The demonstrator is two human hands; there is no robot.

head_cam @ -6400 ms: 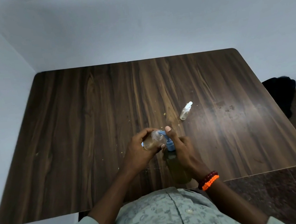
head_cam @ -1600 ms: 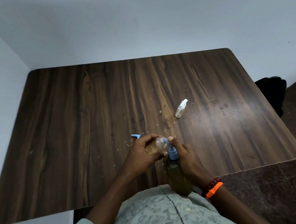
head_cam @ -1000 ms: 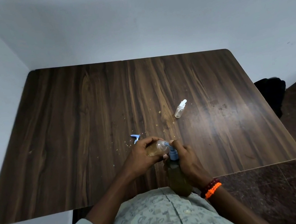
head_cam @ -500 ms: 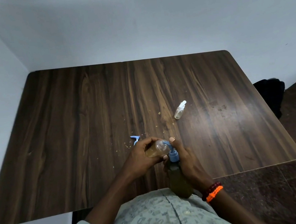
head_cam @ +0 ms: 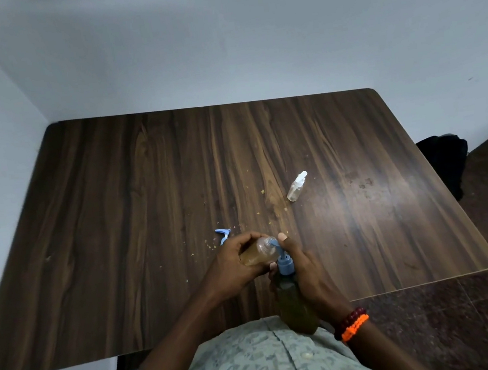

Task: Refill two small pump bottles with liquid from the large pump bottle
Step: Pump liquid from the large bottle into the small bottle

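My left hand grips a small clear bottle holding amber liquid, tilted with its open mouth against the blue pump spout of the large bottle. My right hand is wrapped round the large bottle's neck, with the forefinger on top of the pump head. The large bottle is dark olive-amber and stands near the table's front edge. A blue pump cap lies on the table just behind my left hand. A second small clear bottle with a white cap lies on its side further back to the right.
The dark wood table is pushed into a corner of white walls. Small crumbs dot the surface near the hands, and a few stains mark the right side. A black object sits on the floor beyond the table's right edge.
The hands and both held bottles have kept nearly the same pose. The forefinger has shifted slightly on the pump head, and the camera view has drifted a little.
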